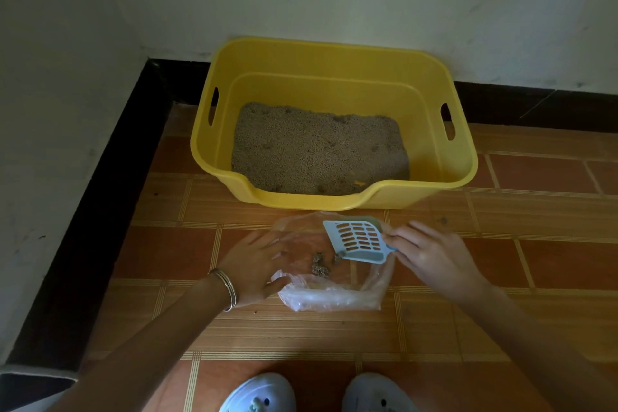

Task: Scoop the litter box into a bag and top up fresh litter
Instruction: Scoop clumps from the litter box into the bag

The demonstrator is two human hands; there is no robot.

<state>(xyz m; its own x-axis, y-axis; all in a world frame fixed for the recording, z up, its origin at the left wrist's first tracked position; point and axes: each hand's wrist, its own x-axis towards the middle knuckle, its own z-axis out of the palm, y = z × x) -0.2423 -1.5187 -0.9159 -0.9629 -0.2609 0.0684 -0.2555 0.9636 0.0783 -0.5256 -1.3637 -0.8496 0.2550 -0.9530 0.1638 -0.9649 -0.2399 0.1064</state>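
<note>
You're tipping clumps (320,262) into the bag (331,294) — left hand (257,266) grasping its mouth, right hand (429,256) gripping the scoop (359,239) — next, scoop the box (334,197) again.

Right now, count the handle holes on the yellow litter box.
2: one handle hole in the left wall of the litter box, one in the right wall. Nothing shows on the far wall.

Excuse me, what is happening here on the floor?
A person is cleaning a cat's litter box. The left hand holds open a clear plastic bag on the tiled floor, while the right hand tips a blue slotted scoop over it. A few clumps already lie in the bag.
</note>
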